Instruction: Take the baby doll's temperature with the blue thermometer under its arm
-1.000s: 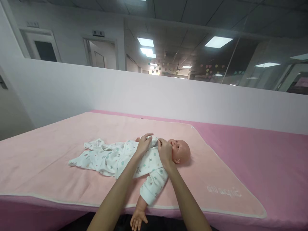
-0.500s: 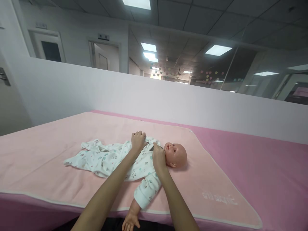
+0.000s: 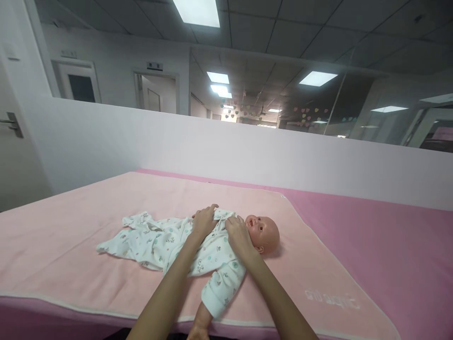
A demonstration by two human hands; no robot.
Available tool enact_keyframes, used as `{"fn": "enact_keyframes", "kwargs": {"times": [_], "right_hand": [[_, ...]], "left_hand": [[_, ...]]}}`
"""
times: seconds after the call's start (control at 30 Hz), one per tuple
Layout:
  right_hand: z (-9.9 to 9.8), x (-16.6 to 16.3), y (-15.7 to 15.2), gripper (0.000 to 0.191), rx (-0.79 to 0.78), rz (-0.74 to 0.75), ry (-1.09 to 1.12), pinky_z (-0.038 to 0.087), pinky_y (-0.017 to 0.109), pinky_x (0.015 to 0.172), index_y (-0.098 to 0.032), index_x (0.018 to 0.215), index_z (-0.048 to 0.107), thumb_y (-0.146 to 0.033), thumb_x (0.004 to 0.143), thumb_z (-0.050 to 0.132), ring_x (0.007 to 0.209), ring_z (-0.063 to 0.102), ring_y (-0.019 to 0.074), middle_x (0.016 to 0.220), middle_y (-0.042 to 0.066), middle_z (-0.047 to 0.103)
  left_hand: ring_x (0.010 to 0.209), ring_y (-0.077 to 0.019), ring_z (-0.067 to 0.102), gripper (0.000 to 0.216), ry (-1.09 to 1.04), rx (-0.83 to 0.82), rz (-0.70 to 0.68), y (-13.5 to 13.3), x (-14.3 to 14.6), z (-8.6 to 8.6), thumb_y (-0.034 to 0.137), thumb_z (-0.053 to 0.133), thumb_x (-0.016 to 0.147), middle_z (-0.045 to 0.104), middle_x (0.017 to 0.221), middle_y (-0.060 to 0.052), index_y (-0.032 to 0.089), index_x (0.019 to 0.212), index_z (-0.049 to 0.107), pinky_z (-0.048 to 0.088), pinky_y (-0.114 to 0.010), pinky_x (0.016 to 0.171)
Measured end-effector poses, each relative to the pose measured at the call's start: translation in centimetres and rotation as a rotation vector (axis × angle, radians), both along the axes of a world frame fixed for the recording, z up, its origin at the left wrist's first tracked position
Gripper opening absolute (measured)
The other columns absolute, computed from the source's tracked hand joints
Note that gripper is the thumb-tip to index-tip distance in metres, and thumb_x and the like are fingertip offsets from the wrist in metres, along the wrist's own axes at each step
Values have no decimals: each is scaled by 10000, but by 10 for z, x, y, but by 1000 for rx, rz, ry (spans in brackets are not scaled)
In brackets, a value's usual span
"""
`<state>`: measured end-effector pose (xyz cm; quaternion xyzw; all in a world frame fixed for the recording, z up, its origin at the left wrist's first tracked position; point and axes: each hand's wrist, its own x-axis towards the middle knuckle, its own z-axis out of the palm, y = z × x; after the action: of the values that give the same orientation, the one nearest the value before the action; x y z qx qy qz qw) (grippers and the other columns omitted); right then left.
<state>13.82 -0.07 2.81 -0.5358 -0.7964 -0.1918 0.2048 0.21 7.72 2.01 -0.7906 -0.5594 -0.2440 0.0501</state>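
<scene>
A baby doll [image 3: 265, 232] lies on its back with its bald head to the right. It wears a white baby romper [image 3: 145, 246] with small printed figures; the empty-looking legs trail left. My left hand [image 3: 205, 221] rests on the far side of the doll's chest, its fingers fairly straight over the cloth. At the upper chest by the neck, my right hand [image 3: 239, 232] has bent fingers closed on the romper's front edge. The near sleeve [image 3: 222, 285] covers the doll's arm, whose bare forearm [image 3: 202, 318] points toward me. My fingertips partly hide the front opening.
Under the doll is a light pink blanket [image 3: 88, 203] with a pale border, spread over a darker pink surface [image 3: 382, 236]. A white wall [image 3: 247, 153] with glass above it stands behind. A door with a handle [image 3: 14, 124] is at left.
My left hand has gone from a raised fist to lying flatter on the doll's chest. My right hand has turned slightly, its fingers still at the collar. The camera view has shifted a little.
</scene>
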Motion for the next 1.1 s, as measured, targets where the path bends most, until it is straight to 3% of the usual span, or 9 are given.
{"fn": "enact_keyframes", "kwargs": {"times": [0.17, 0.27, 0.47, 0.57, 0.7, 0.8, 0.87, 0.97, 1.1], "right_hand": [[2, 5, 1, 404, -46, 90, 14, 340, 283, 744, -194, 1018, 497, 41, 714, 374, 899, 467, 179, 1010, 48, 566], [7, 3, 5, 438, -53, 87, -29, 327, 302, 758, -216, 1067, 483, 13, 700, 414, 922, 448, 195, 979, 44, 564], [18, 12, -3, 212, -15, 25, -105, 330, 311, 748, -183, 843, 558, -58, 701, 461, 851, 447, 200, 882, 63, 549], [14, 20, -20, 162, 58, -5, -95, 299, 367, 862, -179, 772, 567, -80, 698, 464, 838, 448, 199, 836, 57, 559], [8, 28, -36, 153, 82, 46, -24, 168, 449, 992, -200, 740, 596, -119, 695, 474, 872, 468, 197, 818, 38, 589], [13, 45, -29, 204, 136, 21, 193, 117, 447, 1027, -207, 802, 624, -151, 747, 436, 915, 500, 177, 909, 34, 621], [18, 66, -17, 234, 143, -79, 427, 160, 437, 1018, -195, 818, 638, -208, 790, 407, 913, 524, 177, 913, 46, 641], [17, 102, 0, 300, -102, -131, 839, 339, 384, 908, -183, 725, 657, -362, 789, 426, 843, 570, 201, 819, 55, 669], [3, 129, 9, 327, -349, 44, 1345, 428, 314, 819, -162, 810, 676, -435, 691, 542, 894, 592, 212, 934, 55, 675]], "left_hand": [[968, -233, 541, 389, 66, -4, 11, 1, 0, -2, 191, 486, 731, 590, 1014, -68, 224, 1118, 482, 354, -349, 837], [966, -239, 537, 362, 69, 11, 9, 1, -1, -2, 223, 484, 741, 586, 1016, -68, 220, 1103, 505, 362, -356, 833], [976, -245, 535, 339, 66, 17, -1, -2, -1, 0, 279, 484, 766, 589, 1013, -64, 239, 1100, 523, 367, -369, 835], [979, -240, 533, 340, 59, 16, 3, -4, -1, 2, 282, 493, 767, 588, 1025, -70, 236, 1102, 520, 360, -362, 845], [985, -244, 531, 347, 42, 10, 2, -5, -1, 2, 262, 512, 754, 583, 1031, -75, 226, 1099, 515, 354, -367, 850], [1000, -245, 523, 349, 41, -8, 8, -5, -1, 2, 238, 509, 753, 580, 1033, -76, 221, 1101, 513, 350, -367, 859], [993, -245, 525, 346, 42, -5, 2, -5, -1, 2, 227, 505, 752, 582, 1023, -74, 218, 1098, 514, 352, -368, 855], [974, -246, 530, 345, 42, -2, -4, -6, -1, 3, 225, 494, 757, 583, 1015, -74, 214, 1101, 512, 357, -372, 845], [993, -244, 519, 340, 43, -20, 4, -6, -1, 4, 251, 503, 760, 578, 1031, -75, 218, 1099, 511, 350, -367, 855]]}}
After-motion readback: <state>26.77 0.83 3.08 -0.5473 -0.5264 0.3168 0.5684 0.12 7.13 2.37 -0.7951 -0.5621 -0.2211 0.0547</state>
